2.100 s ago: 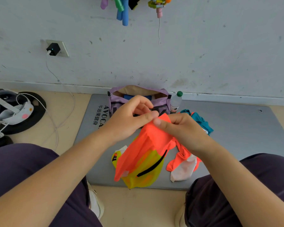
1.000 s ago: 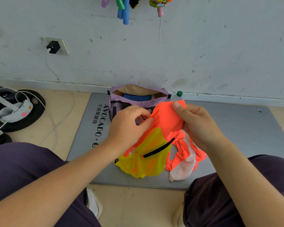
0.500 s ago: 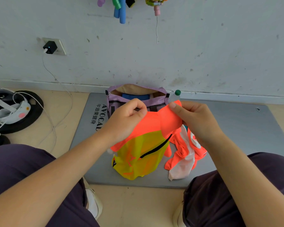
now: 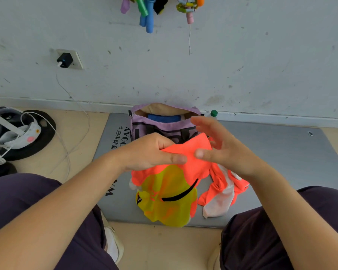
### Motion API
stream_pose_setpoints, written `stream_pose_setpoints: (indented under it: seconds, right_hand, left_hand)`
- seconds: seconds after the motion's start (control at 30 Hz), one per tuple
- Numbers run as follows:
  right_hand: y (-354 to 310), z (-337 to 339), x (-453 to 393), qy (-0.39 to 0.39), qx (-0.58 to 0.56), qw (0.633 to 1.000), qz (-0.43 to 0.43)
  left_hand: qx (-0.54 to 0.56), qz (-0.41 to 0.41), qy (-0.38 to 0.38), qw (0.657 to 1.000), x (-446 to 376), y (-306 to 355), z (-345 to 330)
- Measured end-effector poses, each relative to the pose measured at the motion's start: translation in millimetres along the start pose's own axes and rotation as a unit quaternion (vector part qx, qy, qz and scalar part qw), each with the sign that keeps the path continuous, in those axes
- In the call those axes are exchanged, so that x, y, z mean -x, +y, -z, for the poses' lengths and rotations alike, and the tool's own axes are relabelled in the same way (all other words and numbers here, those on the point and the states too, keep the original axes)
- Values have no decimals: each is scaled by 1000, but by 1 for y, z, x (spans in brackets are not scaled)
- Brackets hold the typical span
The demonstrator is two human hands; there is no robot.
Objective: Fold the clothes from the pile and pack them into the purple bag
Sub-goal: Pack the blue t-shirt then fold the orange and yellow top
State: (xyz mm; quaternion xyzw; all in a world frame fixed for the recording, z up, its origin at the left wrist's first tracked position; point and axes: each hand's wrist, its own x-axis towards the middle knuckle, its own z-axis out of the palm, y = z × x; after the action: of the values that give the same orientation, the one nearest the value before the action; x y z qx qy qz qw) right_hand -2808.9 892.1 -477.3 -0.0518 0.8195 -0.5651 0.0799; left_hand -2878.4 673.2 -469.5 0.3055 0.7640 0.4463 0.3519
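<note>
Hands meet over a grey mat (image 4: pixel 281 152) on the floor, seen from a head-worn camera looking down past dark-trousered knees. At the centre, the left hand (image 4: pixel 150 152) pinches the top edge of an orange and yellow garment (image 4: pixel 170 191) between thumb and curled fingers, holding it up so that it hangs toward 6 o'clock, its lower part yellow with a black stripe across it. The right hand (image 4: pixel 220 147), just toward 3 o'clock, has its fingers spread and straight; its thumb lies against the orange cloth, and whether it grips the cloth cannot be told. Beyond the hands, toward 12 o'clock, the purple bag (image 4: pixel 164 123) stands open on the mat against the wall, with something blue inside. At about 4 o'clock from the held garment lies a crumpled orange and white garment (image 4: pixel 220 193) on the mat. A green bottle cap (image 4: pixel 214 113) shows beside the bag at 1 o'clock. At 9 o'clock, off the mat, a white headset (image 4: pixel 21 133) rests on a black disc, with a white cable running to a wall charger (image 4: pixel 64 60) at 10 o'clock.
</note>
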Motion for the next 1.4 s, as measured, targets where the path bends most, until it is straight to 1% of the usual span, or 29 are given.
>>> stream_pose_setpoints:
  seconds: [0.07, 0.1, 0.13, 0.2, 0.23, 0.3, 0.37, 0.4, 0.47, 0.5, 0.53, 0.57, 0.63, 0.67, 0.7, 0.73, 0.77, 0.87, 0.93, 0.97, 1.03, 1.1, 1.17, 1.27, 1.4]
  right_hand:
    - [-1, -3, 1, -74, 5, 997, 8]
    - [-2, -5, 1, -97, 1, 995, -6]
    - [-3, -6, 2, -110, -13, 993, -28]
    - [-3, -6, 3, -112, -50, 990, -63]
    - [-2, -6, 2, -94, -44, 992, -73]
    - [1, -4, 0, -51, 24, 994, -91]
    - [4, -2, -2, -40, 81, 989, -113]
    - [6, -2, -2, -38, 88, 988, -124]
    - [7, 0, -2, -31, 56, 989, -131]
    - [7, 0, -2, -32, 18, 991, -130]
    - [7, -1, -1, -36, -29, 991, -127]
    - [6, -3, -1, -41, -78, 989, -123]
    - [5, -7, 0, -56, -168, 978, -114]
    - [4, -9, 1, -62, -200, 972, -111]
    - [3, -10, 1, -68, -222, 966, -110]
    - [2, -12, 1, -72, -239, 962, -112]
    - [2, -12, 1, -72, -252, 958, -112]
    - [-1, -10, -1, -40, -327, 937, -113]
    - [-1, -5, -3, -48, -389, 915, -95]
    - [-1, -3, -4, -58, -391, 915, -85]
    - [1, -2, -4, -57, -337, 936, -84]
    - [6, -4, -5, -31, -264, 959, -94]
    - [10, -5, -4, -1, -207, 974, -95]
    - [14, -2, -4, 17, -151, 985, -79]
    - [18, 3, -5, 24, -70, 994, -81]
  left_hand:
    - [-17, -24, -42, 999, 3, 2, 1]
    - [-17, -28, -39, 999, 4, 1, 1]
    - [-9, -28, -15, 999, 4, 0, 1]
    - [45, -15, 82, 995, 2, -2, 1]
    - [94, -14, 135, 986, 1, -2, 1]
    - [191, -28, 209, 959, -2, -2, 2]
    - [252, -37, 261, 931, -3, -3, 4]
    - [267, -38, 281, 921, -3, -4, 5]
    - [262, -28, 305, 915, -4, -6, 8]
    - [240, -14, 307, 921, -4, -7, 9]
    - [206, 3, 294, 934, -3, -8, 10]
    - [161, 20, 259, 952, -3, -9, 10]
    - [85, 44, 130, 987, -1, -9, 5]
    - [62, 51, 58, 995, -1, -7, -1]
    - [51, 56, 3, 997, -1, -6, -8]
    - [53, 59, -20, 997, -2, -6, -16]
    - [63, 55, -16, 996, -3, -7, -22]
    - [134, 24, 64, 989, -6, -8, -24]
    - [203, 17, 122, 971, -7, -7, -18]
    - [234, 15, 146, 961, -7, -7, -15]
    - [284, 16, 177, 942, -7, -7, -8]
    - [305, 19, 194, 932, -7, -8, -1]
    - [321, 22, 205, 924, -6, -9, 5]
    - [342, 32, 220, 913, -5, -9, 10]
    - [355, 36, 215, 909, -5, -12, 13]
